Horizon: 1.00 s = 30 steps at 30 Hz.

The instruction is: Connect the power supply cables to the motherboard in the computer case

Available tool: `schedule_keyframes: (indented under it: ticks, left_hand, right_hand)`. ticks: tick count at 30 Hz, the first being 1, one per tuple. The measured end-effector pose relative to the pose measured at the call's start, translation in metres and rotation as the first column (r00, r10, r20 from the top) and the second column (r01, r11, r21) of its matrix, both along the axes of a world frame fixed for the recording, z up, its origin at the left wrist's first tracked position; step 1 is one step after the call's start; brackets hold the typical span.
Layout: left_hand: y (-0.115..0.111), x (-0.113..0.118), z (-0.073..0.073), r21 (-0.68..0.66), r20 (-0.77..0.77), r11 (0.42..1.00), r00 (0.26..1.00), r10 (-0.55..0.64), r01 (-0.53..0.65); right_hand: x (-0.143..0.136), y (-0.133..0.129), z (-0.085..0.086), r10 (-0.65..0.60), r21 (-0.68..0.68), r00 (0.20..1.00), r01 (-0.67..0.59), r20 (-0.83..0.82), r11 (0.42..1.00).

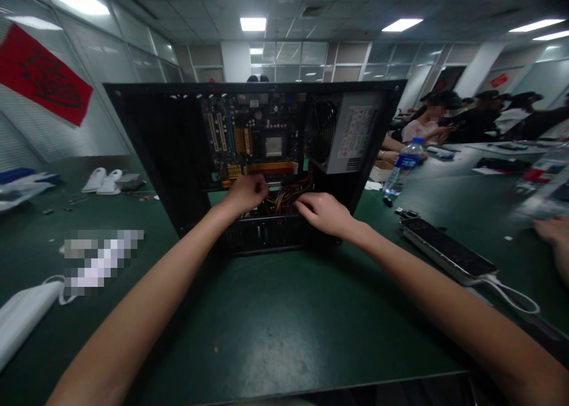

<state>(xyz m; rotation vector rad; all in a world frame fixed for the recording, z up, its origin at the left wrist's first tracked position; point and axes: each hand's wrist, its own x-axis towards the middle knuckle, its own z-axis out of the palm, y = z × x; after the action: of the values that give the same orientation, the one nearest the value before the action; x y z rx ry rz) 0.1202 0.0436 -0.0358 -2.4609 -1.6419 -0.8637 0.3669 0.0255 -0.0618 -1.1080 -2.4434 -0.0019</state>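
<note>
A black computer case [155,151] stands in front of me with its open side facing me. Inside it are a motherboard [280,124] and, at upper right, a silver power supply [355,133] with a fan. A bundle of coloured power cables [288,195] hangs below the board. My left hand [246,194] reaches in at the board's lower edge, fingers curled; what they hold, if anything, is hidden. At the right side of the bundle, my right hand [326,212] has its thumb and fingers pinched on the cables.
The green table [275,323] bears a phone [448,249] with a white cable and a water bottle [403,166] on the right. A white face mask [26,317] lies at left, with small white items [104,181] behind. Other people [427,121] sit at right; a person's hand [555,234] rests nearby.
</note>
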Motion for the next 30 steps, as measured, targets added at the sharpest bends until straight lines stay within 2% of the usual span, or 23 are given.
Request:
schedule_keyframes:
  ticks: [3, 6, 9, 11, 14, 16, 19, 21, 24, 28, 30]
  left_hand:
    - [-0.002, 0.007, -0.002, -0.154, -0.123, 0.977, 0.978, -0.166, 0.146]
    - [-0.007, 0.013, 0.001, -0.148, -0.199, 0.978, 0.964, -0.175, 0.147]
    - [-0.007, 0.014, 0.003, -0.142, -0.220, 0.973, 0.952, -0.213, 0.184]
    - [-0.006, 0.011, 0.002, -0.119, -0.182, 0.976, 0.962, -0.202, 0.183]
    - [-0.006, 0.006, 0.001, -0.042, -0.101, 0.988, 0.984, -0.150, 0.146]
    - [-0.008, 0.004, 0.000, -0.039, -0.068, 0.989, 0.987, -0.146, 0.144]
    - [-0.012, 0.003, -0.001, -0.101, -0.002, 0.983, 0.988, -0.156, 0.155]
    - [-0.013, 0.003, -0.001, -0.113, 0.042, 0.981, 0.987, -0.152, 0.156]
    - [-0.012, 0.002, -0.001, -0.076, 0.105, 0.988, 0.987, -0.126, 0.134]
    - [-0.011, -0.001, 0.003, -0.060, 0.281, 0.992, 0.955, -0.093, 0.114]
    - [-0.013, -0.003, 0.006, -0.070, 0.381, 0.987, 0.919, -0.106, 0.143]
  right_hand:
    - [-0.002, 0.009, 0.006, 0.100, -0.058, 0.993, -0.104, -0.069, 0.993]
    - [-0.011, 0.024, 0.015, 0.224, -0.170, 0.971, -0.235, -0.081, 0.957]
    - [-0.031, 0.042, 0.022, 0.330, -0.333, 0.943, -0.303, 0.027, 0.893]
    - [-0.048, 0.053, 0.024, 0.334, -0.408, 0.920, -0.229, 0.207, 0.884]
    - [-0.071, 0.060, 0.022, 0.260, -0.413, 0.856, -0.061, 0.447, 0.909]
    - [-0.080, 0.060, 0.019, 0.213, -0.400, 0.833, 0.011, 0.511, 0.916]
    - [-0.080, 0.057, 0.016, 0.185, -0.404, 0.815, 0.065, 0.549, 0.912]
    - [-0.075, 0.055, 0.017, 0.186, -0.387, 0.819, 0.047, 0.543, 0.921]
    - [-0.069, 0.053, 0.018, 0.166, -0.285, 0.867, -0.029, 0.470, 0.958]
    - [-0.072, 0.054, 0.018, 0.063, -0.109, 0.972, -0.039, 0.227, 0.993]
    - [-0.075, 0.056, 0.017, 0.033, -0.049, 0.996, -0.029, 0.079, 0.998]
